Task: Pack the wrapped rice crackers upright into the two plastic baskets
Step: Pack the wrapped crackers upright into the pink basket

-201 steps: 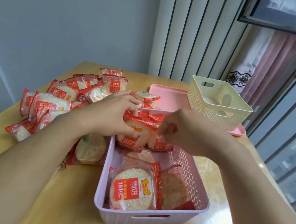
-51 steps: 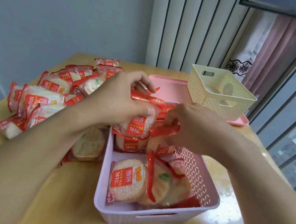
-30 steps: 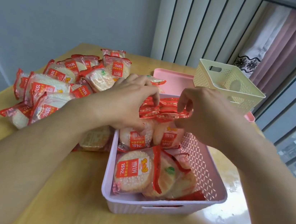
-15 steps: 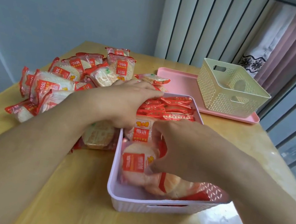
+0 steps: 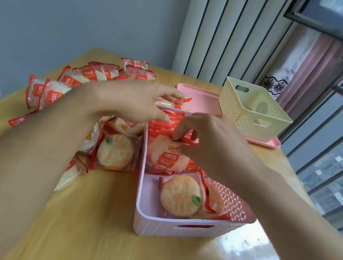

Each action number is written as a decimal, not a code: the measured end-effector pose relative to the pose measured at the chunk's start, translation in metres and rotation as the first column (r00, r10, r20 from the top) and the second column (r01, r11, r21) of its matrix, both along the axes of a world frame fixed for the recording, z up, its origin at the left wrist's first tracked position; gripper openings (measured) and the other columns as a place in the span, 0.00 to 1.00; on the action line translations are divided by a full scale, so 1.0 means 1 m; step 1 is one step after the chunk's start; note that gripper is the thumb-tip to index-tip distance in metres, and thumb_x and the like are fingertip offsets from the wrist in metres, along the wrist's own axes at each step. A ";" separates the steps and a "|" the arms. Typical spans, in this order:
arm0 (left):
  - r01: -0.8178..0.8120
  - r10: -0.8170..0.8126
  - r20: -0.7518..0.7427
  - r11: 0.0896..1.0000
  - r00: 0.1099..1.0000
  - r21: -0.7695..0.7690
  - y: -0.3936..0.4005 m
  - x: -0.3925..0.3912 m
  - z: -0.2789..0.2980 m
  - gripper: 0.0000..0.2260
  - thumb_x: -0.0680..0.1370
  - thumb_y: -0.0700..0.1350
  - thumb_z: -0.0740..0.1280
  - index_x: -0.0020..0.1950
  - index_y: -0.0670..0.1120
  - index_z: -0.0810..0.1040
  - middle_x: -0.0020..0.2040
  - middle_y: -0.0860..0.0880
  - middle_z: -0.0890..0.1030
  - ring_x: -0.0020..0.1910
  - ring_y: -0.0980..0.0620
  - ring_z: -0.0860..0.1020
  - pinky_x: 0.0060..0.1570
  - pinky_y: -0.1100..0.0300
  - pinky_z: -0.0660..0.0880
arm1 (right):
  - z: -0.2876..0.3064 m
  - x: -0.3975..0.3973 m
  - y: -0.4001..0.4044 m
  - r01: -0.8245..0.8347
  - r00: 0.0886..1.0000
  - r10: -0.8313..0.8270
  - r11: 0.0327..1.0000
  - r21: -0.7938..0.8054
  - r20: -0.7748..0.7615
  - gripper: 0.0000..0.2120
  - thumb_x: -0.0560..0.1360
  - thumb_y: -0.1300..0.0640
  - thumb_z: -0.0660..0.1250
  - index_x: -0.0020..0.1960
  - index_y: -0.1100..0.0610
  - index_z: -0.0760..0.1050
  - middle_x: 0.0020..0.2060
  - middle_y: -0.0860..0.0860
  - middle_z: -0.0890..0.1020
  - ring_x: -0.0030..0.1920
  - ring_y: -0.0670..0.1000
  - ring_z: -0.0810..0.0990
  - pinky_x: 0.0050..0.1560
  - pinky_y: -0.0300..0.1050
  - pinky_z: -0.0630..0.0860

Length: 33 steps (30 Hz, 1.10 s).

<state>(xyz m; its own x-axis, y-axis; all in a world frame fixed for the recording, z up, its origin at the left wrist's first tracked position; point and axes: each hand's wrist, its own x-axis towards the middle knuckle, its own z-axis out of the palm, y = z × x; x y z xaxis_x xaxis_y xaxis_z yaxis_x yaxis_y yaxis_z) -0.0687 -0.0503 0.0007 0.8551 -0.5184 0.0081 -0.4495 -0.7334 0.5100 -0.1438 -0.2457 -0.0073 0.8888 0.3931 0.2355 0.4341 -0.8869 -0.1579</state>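
So the pink basket (image 5: pixel 175 228) sits on the wooden table (image 5: pixel 97 240) right in front, with a row of wrapped rice crackers (image 5: pixel 166 127) standing upright along its far end. The right hand (image 5: pixel 211 148) is over that row, thumb and fingertips pinching the red top edge of the front cracker (image 5: pixel 168 157), which stands a bit tilted against the others. Closer to the near wall a couple more crackers (image 5: pixel 179 196) lie leaning back, not properly upright. The left hand (image 5: pixel 135 101) is reaching past the basket's far left corner with its fingers stretched out loose, fingertips at a loose packet (image 5: pixel 181 99) beside the pink tray (image 5: pixel 199 96); can't tell if it's actually touching it. The loose pile (image 5: pixel 74 82) is spread over the table left of the basket. The cream basket (image 5: pixel 253 112) sits on the tray, well apart at the back right
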 end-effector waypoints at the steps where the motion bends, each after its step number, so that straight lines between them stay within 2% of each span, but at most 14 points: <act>1: 0.023 -0.022 -0.020 0.999 1.000 0.030 0.001 -0.005 0.002 0.36 0.76 0.46 0.74 0.77 0.68 0.61 0.69 0.64 0.73 0.55 0.65 0.79 0.50 0.65 0.73 | -0.004 0.002 0.003 -0.020 1.000 0.020 0.999 -0.042 0.010 0.12 0.70 0.55 0.78 0.51 0.43 0.84 0.46 0.42 0.80 0.47 0.48 0.79 0.46 0.49 0.78; 3: 0.062 -0.054 -0.065 0.990 0.996 0.126 0.001 -0.012 0.004 0.44 0.72 0.42 0.75 0.78 0.69 0.56 0.74 0.65 0.67 0.41 0.66 0.78 0.43 0.62 0.75 | -0.011 0.005 0.006 -0.071 0.996 0.065 0.992 -0.104 -0.061 0.14 0.69 0.56 0.78 0.53 0.43 0.85 0.47 0.44 0.82 0.47 0.50 0.80 0.48 0.49 0.78; 4: 0.077 -0.065 -0.074 0.983 0.995 0.165 0.001 -0.014 0.003 0.46 0.71 0.40 0.75 0.78 0.69 0.55 0.75 0.64 0.67 0.41 0.63 0.78 0.43 0.59 0.77 | -0.013 0.005 0.005 -0.098 0.990 0.086 0.989 -0.114 -0.108 0.16 0.70 0.58 0.77 0.54 0.44 0.85 0.47 0.45 0.84 0.47 0.50 0.81 0.48 0.47 0.77; 7: 0.126 -0.113 -0.074 0.972 0.991 0.197 -0.004 -0.021 0.004 0.47 0.71 0.47 0.77 0.79 0.67 0.52 0.75 0.61 0.66 0.55 0.59 0.77 0.52 0.60 0.77 | -0.001 -0.004 -0.009 -0.084 0.986 0.073 0.994 -0.072 -0.150 0.16 0.72 0.56 0.77 0.58 0.45 0.84 0.48 0.43 0.85 0.45 0.46 0.80 0.48 0.42 0.74; 10: 0.131 -0.130 -0.014 0.981 0.991 0.146 -0.009 -0.026 0.000 0.48 0.69 0.59 0.78 0.80 0.65 0.51 0.80 0.58 0.61 0.74 0.54 0.66 0.72 0.54 0.67 | 0.017 -0.020 -0.027 0.008 0.986 -0.016 0.999 -0.047 -0.168 0.11 0.72 0.48 0.77 0.54 0.46 0.84 0.44 0.40 0.82 0.43 0.43 0.80 0.45 0.43 0.77; 14: 0.046 -0.071 0.078 0.956 0.994 0.288 -0.033 -0.033 -0.018 0.53 0.67 0.64 0.76 0.82 0.60 0.46 0.83 0.54 0.47 0.82 0.50 0.44 0.79 0.43 0.47 | 0.008 -0.041 -0.023 -0.025 0.946 -0.114 0.907 -0.420 -0.302 0.23 0.70 0.34 0.72 0.61 0.40 0.79 0.51 0.41 0.83 0.50 0.47 0.80 0.49 0.45 0.78; 17: -0.007 -0.024 0.078 0.928 0.997 0.374 -0.047 -0.034 -0.033 0.56 0.68 0.60 0.78 0.82 0.59 0.41 0.83 0.53 0.42 0.81 0.48 0.37 0.77 0.36 0.39 | -0.003 -0.045 -0.018 -0.032 0.955 -0.130 0.846 -0.531 -0.266 0.26 0.71 0.35 0.72 0.66 0.41 0.76 0.55 0.43 0.81 0.51 0.49 0.78 0.46 0.43 0.70; 21: -0.038 0.013 0.066 0.918 0.998 0.396 -0.052 -0.032 -0.038 0.54 0.70 0.48 0.77 0.82 0.58 0.39 0.83 0.53 0.42 0.81 0.48 0.37 0.77 0.36 0.37 | 0.002 -0.040 -0.020 -0.010 0.930 -0.135 0.920 -0.391 -0.342 0.16 0.69 0.45 0.77 0.53 0.47 0.78 0.44 0.43 0.79 0.40 0.46 0.73 0.38 0.41 0.70; 23: -0.032 0.010 0.057 0.915 0.998 0.402 -0.054 -0.033 -0.038 0.53 0.72 0.46 0.75 0.82 0.58 0.39 0.83 0.52 0.41 0.81 0.48 0.36 0.76 0.36 0.37 | 0.001 -0.041 -0.022 -0.018 0.929 -0.098 0.951 -0.308 -0.356 0.11 0.70 0.49 0.78 0.45 0.48 0.77 0.38 0.42 0.76 0.35 0.42 0.70 0.31 0.36 0.64; 25: -0.019 0.000 0.049 0.915 0.999 0.402 -0.054 -0.034 -0.036 0.52 0.73 0.46 0.75 0.82 0.58 0.39 0.83 0.52 0.41 0.81 0.47 0.36 0.76 0.36 0.36 | 0.002 -0.043 -0.026 -0.017 0.924 -0.074 0.972 -0.233 -0.376 0.14 0.69 0.52 0.79 0.38 0.46 0.73 0.34 0.43 0.75 0.33 0.42 0.70 0.31 0.35 0.67; 28: 0.044 -0.060 0.032 0.931 0.998 0.363 -0.044 -0.028 -0.030 0.52 0.71 0.54 0.77 0.82 0.59 0.43 0.83 0.52 0.43 0.82 0.47 0.38 0.78 0.38 0.39 | 0.015 -0.044 -0.043 0.075 0.935 -0.088 0.996 -0.051 -0.345 0.15 0.67 0.54 0.81 0.44 0.45 0.76 0.39 0.41 0.81 0.39 0.42 0.79 0.40 0.37 0.78; 30: 0.028 -0.033 0.034 0.989 0.999 0.148 -0.034 -0.023 -0.017 0.43 0.73 0.58 0.75 0.81 0.61 0.54 0.82 0.51 0.55 0.81 0.47 0.51 0.79 0.43 0.52 | 0.022 -0.041 -0.060 0.115 0.974 -0.082 0.982 0.147 -0.210 0.19 0.66 0.56 0.82 0.50 0.45 0.78 0.43 0.41 0.84 0.43 0.43 0.82 0.45 0.46 0.81; 31: 0.002 -0.001 0.039 1.000 0.999 -0.024 -0.031 -0.022 -0.011 0.33 0.75 0.58 0.73 0.78 0.61 0.63 0.79 0.52 0.64 0.78 0.49 0.61 0.76 0.47 0.60 | 0.023 -0.039 -0.066 0.094 0.994 -0.076 0.966 0.240 -0.081 0.18 0.66 0.57 0.82 0.50 0.45 0.79 0.43 0.42 0.84 0.43 0.44 0.82 0.44 0.50 0.81; 33: -0.049 0.071 0.053 0.944 0.996 -0.328 -0.031 -0.025 -0.003 0.14 0.79 0.59 0.67 0.63 0.57 0.79 0.64 0.55 0.80 0.63 0.55 0.77 0.68 0.51 0.72 | 0.018 -0.034 -0.072 -0.021 0.985 -0.044 0.931 0.364 0.169 0.13 0.68 0.59 0.81 0.47 0.49 0.80 0.42 0.44 0.83 0.41 0.48 0.80 0.41 0.54 0.80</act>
